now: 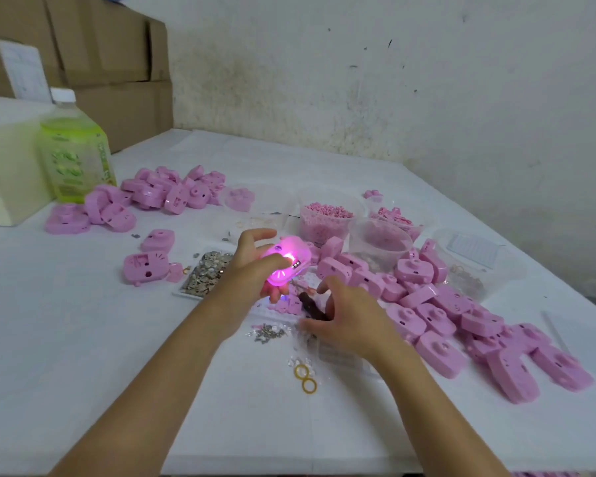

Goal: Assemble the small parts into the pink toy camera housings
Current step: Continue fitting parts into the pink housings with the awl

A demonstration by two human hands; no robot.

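Both hands work over the middle of the white counter (66, 321), near each other but not touching. The left hand (252, 266) is raised a little and grips one pink housing (289, 256), with the thumb laid across its top. This housing glows bright pink from inside, so it seems a light part is fitted and is being tested. The right hand (348, 321) is lower, with fingers half curled over a dark tool (310, 306); it cannot be told whether it really grips the tool or only reaches for it.

The step in hand looks like checking this one housing. The next move probably calls for a firm hold on the tool and a steady left hand while the tip comes to the housing.

Loose screws (269, 332) and two yellow rings (305, 378) lie just beside the right hand. A tray of metal pieces (207, 270) is beside the left wrist, and clear tubs (324, 218) of small pink parts stand behind. A big heap of housings (461, 325) lies close to the right forearm, so a wide move could push it. A second heap (166, 191) lies near a green bottle (73, 149).
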